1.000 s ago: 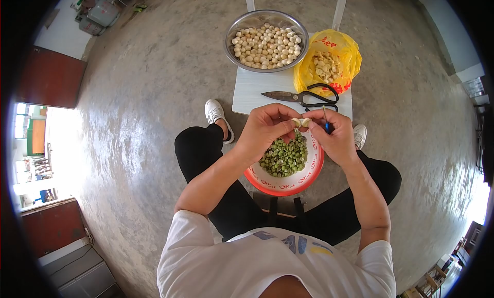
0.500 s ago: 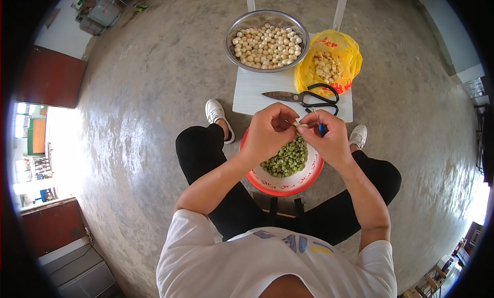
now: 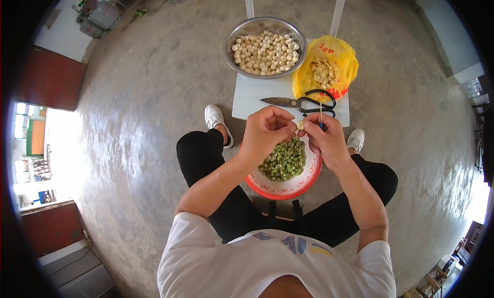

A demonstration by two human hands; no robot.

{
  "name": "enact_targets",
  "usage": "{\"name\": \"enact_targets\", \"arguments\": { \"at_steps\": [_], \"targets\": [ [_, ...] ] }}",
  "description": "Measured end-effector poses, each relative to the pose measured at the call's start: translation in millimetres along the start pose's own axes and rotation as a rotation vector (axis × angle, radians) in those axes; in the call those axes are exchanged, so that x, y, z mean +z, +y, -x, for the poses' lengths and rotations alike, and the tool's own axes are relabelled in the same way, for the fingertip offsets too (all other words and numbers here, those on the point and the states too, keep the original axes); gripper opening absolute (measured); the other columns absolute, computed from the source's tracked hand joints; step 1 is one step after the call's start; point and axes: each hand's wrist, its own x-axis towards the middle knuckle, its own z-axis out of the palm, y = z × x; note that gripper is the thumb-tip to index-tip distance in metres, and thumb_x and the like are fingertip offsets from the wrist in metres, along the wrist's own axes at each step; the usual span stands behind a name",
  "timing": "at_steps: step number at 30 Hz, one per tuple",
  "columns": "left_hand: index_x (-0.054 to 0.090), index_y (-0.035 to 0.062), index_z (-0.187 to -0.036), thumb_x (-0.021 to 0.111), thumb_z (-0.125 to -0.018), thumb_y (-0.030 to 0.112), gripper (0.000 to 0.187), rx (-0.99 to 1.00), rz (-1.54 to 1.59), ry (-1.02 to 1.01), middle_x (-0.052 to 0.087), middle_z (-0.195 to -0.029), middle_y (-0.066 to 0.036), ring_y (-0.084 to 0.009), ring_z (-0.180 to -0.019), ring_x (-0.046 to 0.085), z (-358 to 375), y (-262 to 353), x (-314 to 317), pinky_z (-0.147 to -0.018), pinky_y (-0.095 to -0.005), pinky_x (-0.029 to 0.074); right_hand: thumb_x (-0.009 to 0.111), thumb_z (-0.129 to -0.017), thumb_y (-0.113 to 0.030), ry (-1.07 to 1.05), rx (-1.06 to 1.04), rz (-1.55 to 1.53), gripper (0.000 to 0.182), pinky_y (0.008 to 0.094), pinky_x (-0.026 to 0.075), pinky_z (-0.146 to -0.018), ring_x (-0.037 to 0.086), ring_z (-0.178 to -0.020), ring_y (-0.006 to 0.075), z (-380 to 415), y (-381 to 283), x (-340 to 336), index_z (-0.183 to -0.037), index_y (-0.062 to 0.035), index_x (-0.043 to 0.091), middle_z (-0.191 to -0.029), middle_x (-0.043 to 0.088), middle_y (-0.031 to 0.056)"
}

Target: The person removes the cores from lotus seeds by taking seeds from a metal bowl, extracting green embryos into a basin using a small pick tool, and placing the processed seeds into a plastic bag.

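Observation:
My left hand (image 3: 263,134) and my right hand (image 3: 328,141) meet above a white basin with a red rim (image 3: 280,196). Between their fingertips is a small pale seed (image 3: 300,124), perhaps a lotus seed. My left thumb and forefinger pinch at its left side; my right thumb and forefinger grip its right side. Tucked in my right hand is a blue-handled pick (image 3: 321,126), its thin metal shaft pointing away from me. Below, green pieces like cut hulls (image 3: 283,162) fill much of the basin floor.
Ahead, a low white table (image 3: 246,98) carries a steel bowl (image 3: 228,59) of round pale seeds (image 3: 265,52). Beside it sits a yellow plastic bag (image 3: 349,66) with pale pieces (image 3: 324,73). Black-handled scissors (image 3: 297,102) lie nearer me. My legs flank the basin.
The hands have turned slightly, so the pale seed and the pick's shaft show more clearly. My left fingers have straightened a little. The view has tipped up slightly.

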Motion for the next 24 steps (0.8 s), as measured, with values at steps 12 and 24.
{"name": "enact_targets", "arguments": {
  "at_steps": [12, 24],
  "targets": [
    [0.063, 0.0032, -0.084, 0.070, -0.071, 0.010, 0.017, 0.408, -1.012, -0.352, 0.062, -0.091, -0.007, -0.0240, -0.085, 0.058, 7.5, -44.9, -9.5, -0.078, -0.0343, 0.047, 0.066, -0.078, -0.010, 0.470, -0.857, 1.116, 0.020, 0.0226, 0.045, -0.064, 0.059, -0.067, 0.0070, -85.6, -43.1, -53.3, -0.096, -0.0028, 0.066, -0.082, 0.067, 0.0044],
    [0.062, 0.0040, -0.087, 0.073, -0.070, 0.011, 0.021, 0.225, -0.881, -0.220, 0.062, -0.086, -0.008, -0.0177, -0.077, 0.061, -11.8, 4.5, -13.7, -0.069, -0.0323, 0.049, 0.066, -0.078, -0.013, 0.089, -0.490, 0.857, 0.010, 0.0284, 0.047, -0.061, 0.061, -0.065, 0.0142, -24.2, -15.0, -27.7, -0.081, -0.0037, 0.067, -0.077, 0.068, 0.0068]
  ]
}}
